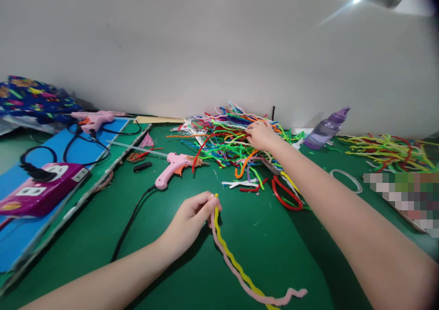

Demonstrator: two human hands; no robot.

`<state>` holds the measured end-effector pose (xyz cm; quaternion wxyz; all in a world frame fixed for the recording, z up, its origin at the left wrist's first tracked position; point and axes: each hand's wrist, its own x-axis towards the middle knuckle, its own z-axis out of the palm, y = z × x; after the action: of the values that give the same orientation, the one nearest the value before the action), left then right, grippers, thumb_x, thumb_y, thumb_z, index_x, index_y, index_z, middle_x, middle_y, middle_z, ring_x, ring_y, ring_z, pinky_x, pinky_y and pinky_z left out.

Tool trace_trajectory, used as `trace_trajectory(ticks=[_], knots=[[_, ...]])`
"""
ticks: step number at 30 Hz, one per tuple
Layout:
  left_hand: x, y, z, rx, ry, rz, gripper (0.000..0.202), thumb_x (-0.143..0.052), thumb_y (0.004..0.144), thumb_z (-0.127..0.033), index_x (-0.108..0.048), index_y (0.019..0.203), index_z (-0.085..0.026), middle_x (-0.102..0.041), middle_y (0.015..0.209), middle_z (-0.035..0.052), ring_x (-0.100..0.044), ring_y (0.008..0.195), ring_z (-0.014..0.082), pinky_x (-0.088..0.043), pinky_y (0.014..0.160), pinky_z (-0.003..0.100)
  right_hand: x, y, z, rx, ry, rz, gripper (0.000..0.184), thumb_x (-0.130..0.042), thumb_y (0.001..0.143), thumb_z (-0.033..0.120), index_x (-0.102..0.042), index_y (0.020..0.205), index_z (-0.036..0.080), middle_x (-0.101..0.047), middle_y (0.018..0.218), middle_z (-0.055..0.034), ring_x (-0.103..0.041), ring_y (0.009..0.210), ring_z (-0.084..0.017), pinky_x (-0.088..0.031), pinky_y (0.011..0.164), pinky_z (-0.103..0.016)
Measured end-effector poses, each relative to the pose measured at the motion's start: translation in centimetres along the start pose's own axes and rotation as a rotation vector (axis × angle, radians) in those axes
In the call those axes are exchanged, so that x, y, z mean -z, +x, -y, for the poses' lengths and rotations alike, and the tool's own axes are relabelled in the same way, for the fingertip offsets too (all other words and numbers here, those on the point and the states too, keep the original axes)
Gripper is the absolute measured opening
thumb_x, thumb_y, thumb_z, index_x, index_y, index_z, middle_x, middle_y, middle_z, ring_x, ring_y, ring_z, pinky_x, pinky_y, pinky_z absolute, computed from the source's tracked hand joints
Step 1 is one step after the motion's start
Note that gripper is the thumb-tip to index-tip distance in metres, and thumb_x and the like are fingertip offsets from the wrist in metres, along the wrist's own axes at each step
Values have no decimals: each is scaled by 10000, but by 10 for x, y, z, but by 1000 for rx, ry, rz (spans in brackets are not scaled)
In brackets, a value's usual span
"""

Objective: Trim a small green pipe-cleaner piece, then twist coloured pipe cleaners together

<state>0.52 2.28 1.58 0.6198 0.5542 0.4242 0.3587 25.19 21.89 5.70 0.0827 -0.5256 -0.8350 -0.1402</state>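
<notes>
Pinched in my left hand (197, 216) are the ends of two pipe cleaners, one yellow (229, 253) and one pink (236, 275). They hang side by side toward the front of the green table, wavy along their length. My right hand (262, 135) reaches into a tangled pile of multicoloured pipe cleaners (226, 141) against the wall; its fingertips are partly lost among the strands, so whether it grips one cannot be made out. Red-handled scissors (287, 200) lie just below that hand, blades partly under the pile.
A pink glue gun (171, 169) lies left of the pile, its cord running forward. Further left are a purple power strip (41, 189) and another glue gun (93, 119) on a blue board (44, 150). At right stand a purple bottle (324, 129) and more pipe cleaners (387, 150).
</notes>
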Motion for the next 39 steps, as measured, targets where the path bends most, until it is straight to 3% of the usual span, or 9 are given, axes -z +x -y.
trace_trajectory(ticks=[7, 10, 15, 19, 22, 26, 29, 34, 39], knots=[[-1, 0, 0, -6, -11, 1, 322, -464, 859, -437, -566, 744, -154, -465, 587, -32, -453, 573, 103, -375, 564, 210, 43, 7, -1, -95, 119, -207, 350, -385, 862, 164, -658, 1080, 161, -631, 1121, -102, -569, 1004, -222, -404, 912, -379], [-1, 0, 1, -4, -17, -1, 322, -464, 860, -438, -565, 746, -154, -461, 585, -35, -452, 571, 100, -372, 562, 208, 60, 7, 2, -238, 399, -350, 274, -487, 813, 173, -689, 995, 148, -681, 987, -104, -625, 889, -212, -477, 800, -340], [-1, -1, 0, -9, -14, 8, 323, -466, 862, -434, -568, 744, -151, -467, 582, -34, -451, 569, 98, -367, 564, 209, 80, -8, 13, -475, 955, -435, 257, -502, 796, 184, -682, 974, 137, -699, 878, -88, -667, 736, -180, -523, 676, -317], [-1, -1, -1, -15, -17, 5, 331, -462, 869, -433, -566, 738, -147, -465, 589, -34, -450, 573, 93, -365, 570, 207, 95, -49, 41, -418, 1026, -292, 235, -539, 799, 261, -703, 938, 166, -704, 798, -64, -665, 773, -192, -520, 723, -337], [-1, -1, 0, -17, -30, 2, 336, -465, 867, -440, -569, 747, -144, -500, 610, -24, -471, 587, 97, -379, 581, 212, 100, -90, 71, -320, 986, -63, 220, -549, 817, 327, -710, 935, 234, -692, 1009, -51, -645, 881, -205, -512, 767, -341], [-2, -1, -1, 9, -86, 14, 338, -460, 868, -445, -592, 814, -139, -627, 711, 36, -571, 679, 142, -441, 654, 252, 98, -135, 105, -216, 1083, 135, 235, -496, 872, 338, -688, 992, 276, -676, 1034, -32, -639, 915, -228, -541, 765, -375], [-3, -2, -1, 20, -126, 6, 340, -460, 872, -432, -623, 906, -136, -676, 825, 76, -613, 768, 167, -469, 715, 278, 94, -161, 119, -98, 1048, 179, 246, -467, 893, 242, -675, 982, 339, -678, 1020, 6, -626, 968, -210, -537, 847, -347], [-3, -1, 1, -7, -100, 10, 315, -482, 869, -404, -629, 799, -134, -682, 872, 82, -612, 784, 161, -470, 759, 281, 89, -186, 122, 47, 955, 269, 231, -496, 877, 183, -635, 984, 334, -673, 949, 35, -652, 842, -154, -559, 747, -264], [-4, -1, 2, -4, -61, 13, 329, -456, 879, -420, -622, 864, -136, -672, 798, 62, -598, 743, 151, -452, 703, 259, 97, -172, 106, -25, 816, 62, 160, -499, 866, 185, -633, 863, 271, -670, 871, -1, -640, 805, -164, -531, 713, -274]])
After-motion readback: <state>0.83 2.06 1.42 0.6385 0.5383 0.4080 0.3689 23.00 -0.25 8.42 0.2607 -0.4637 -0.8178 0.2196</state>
